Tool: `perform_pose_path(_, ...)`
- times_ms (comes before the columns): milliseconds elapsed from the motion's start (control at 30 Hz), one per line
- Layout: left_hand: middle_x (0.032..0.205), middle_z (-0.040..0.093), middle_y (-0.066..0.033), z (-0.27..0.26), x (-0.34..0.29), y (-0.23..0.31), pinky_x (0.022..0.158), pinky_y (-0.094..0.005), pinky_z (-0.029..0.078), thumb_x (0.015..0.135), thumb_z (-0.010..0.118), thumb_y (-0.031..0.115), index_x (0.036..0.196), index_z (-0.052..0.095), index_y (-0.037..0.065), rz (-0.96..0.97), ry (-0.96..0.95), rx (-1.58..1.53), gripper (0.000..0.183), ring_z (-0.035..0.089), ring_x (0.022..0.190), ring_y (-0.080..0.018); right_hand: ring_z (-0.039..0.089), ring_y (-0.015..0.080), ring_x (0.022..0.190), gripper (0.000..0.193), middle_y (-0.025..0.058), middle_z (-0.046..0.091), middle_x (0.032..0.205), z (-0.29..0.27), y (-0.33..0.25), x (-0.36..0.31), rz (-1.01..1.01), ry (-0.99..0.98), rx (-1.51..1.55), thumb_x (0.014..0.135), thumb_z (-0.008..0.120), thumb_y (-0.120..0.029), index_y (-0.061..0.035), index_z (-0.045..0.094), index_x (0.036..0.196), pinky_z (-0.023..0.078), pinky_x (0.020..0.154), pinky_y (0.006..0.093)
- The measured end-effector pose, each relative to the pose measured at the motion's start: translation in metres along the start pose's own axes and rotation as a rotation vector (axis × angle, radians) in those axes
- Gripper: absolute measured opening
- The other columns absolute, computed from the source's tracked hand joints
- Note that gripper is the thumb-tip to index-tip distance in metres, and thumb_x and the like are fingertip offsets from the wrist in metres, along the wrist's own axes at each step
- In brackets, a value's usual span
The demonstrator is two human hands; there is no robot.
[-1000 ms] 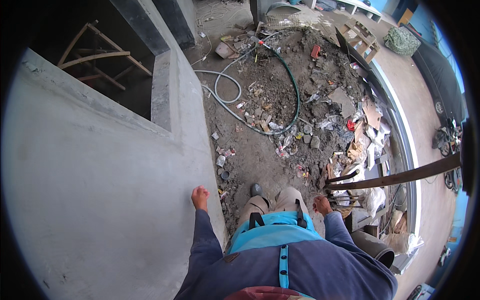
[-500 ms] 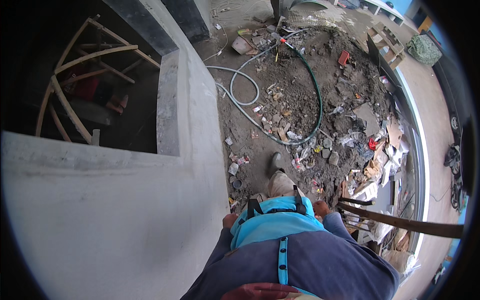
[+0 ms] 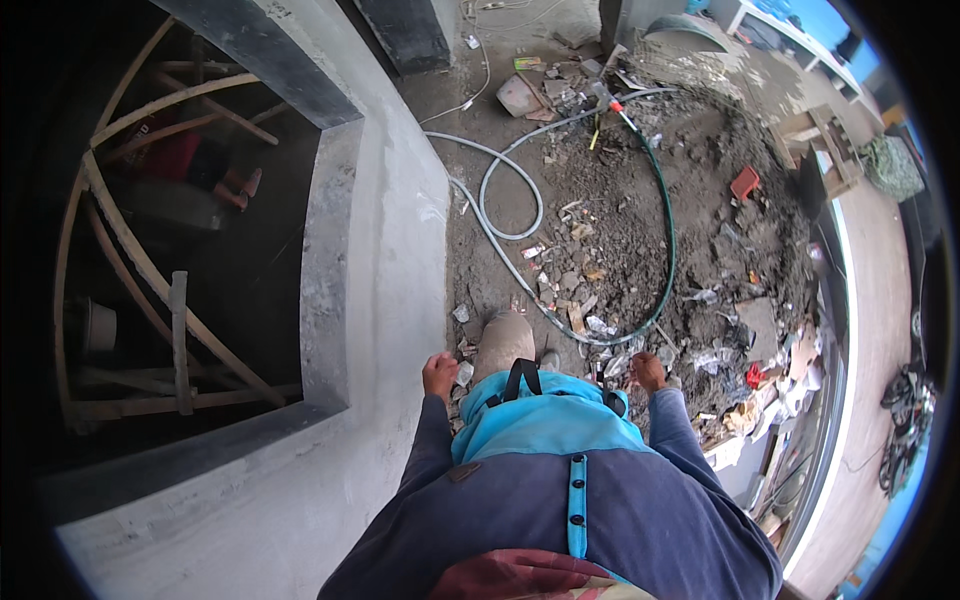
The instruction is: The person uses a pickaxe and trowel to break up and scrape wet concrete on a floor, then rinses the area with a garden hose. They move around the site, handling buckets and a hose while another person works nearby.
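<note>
My left hand point(image 3: 438, 375) hangs at my side near the grey plastered wall point(image 3: 395, 240), its fingers loosely bent and apart with nothing in them. On the other side my right hand point(image 3: 648, 370) hangs past the bright blue cloth point(image 3: 550, 400) at my waist, over the littered ground; its fingers are loose and it holds nothing I can see. Neither hand touches the wall or the rubble. Ahead of me a hose point(image 3: 668, 230), green on one stretch and pale grey on the rest, lies looped on the dirt with a red and white connector point(image 3: 617, 107).
A heap of dark soil point(image 3: 715, 160) with rubbish, a red plastic piece point(image 3: 744, 182) and scraps spreads ahead and right. Through the wall opening at left are wooden poles point(image 3: 150, 250) and a person point(image 3: 170, 150) in red. A wooden pallet point(image 3: 830, 150) stands far right.
I have stepped forward along the wall; the hose and rubble sit nearer and the wall opening shows more fully. Both hands have swung forward, farther out from my waist.
</note>
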State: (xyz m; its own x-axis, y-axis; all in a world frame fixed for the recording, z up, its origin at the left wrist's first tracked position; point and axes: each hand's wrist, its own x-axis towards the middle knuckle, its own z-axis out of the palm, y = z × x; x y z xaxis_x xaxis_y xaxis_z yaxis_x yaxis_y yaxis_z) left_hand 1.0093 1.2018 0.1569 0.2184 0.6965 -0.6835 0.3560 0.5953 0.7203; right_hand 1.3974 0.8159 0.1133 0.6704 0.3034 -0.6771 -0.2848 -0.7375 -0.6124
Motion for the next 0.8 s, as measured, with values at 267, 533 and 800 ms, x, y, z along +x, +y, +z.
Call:
perform_pose_path(267, 0.094, 0.071, -0.0106, 0.012, 0.144, 0.041, 0.068, -0.0370, 0.054, 0.092, 0.061, 0.032, 0.107, 0.067, 0.009, 0.088, -0.091, 0.339, 0.028, 0.070, 0.077, -0.0256, 0.060, 0.0191, 0.057, 0.019, 0.0063, 0.060, 0.070, 0.021, -0.096, 0.122, 0.203, 0.068, 0.216, 0.097, 0.053, -0.022, -0.0043, 0.059, 0.102, 0.048, 0.045, 0.0328)
perform_pose_path(533, 0.090, 0.072, -0.0123, 0.034, 0.317, 0.158, 0.071, -0.0356, 0.055, 0.090, 0.063, 0.038, 0.111, 0.068, 0.007, -0.112, -0.239, 0.379, 0.037, 0.071, 0.080, -0.0252, 0.060, 0.0164, 0.056, 0.025, 0.0055, 0.062, 0.065, 0.077, -0.199, 0.156, 0.109, 0.048, 0.040, 0.091, 0.060, -0.025, -0.0015, 0.067, 0.096, 0.048, 0.047, 0.0324)
perform_pose_path(800, 0.087, 0.069, -0.0052, 0.139, 0.436, 0.367, 0.058, -0.0298, 0.050, 0.099, 0.057, 0.025, 0.112, 0.064, 0.007, 0.047, -0.100, 0.197, 0.022, 0.067, 0.070, -0.0138, 0.068, 0.0236, 0.066, 0.032, 0.0130, 0.068, 0.078, 0.061, -0.245, 0.285, -0.365, -0.080, -0.534, 0.091, 0.055, -0.027, -0.0009, 0.069, 0.104, 0.054, 0.051, 0.0369)
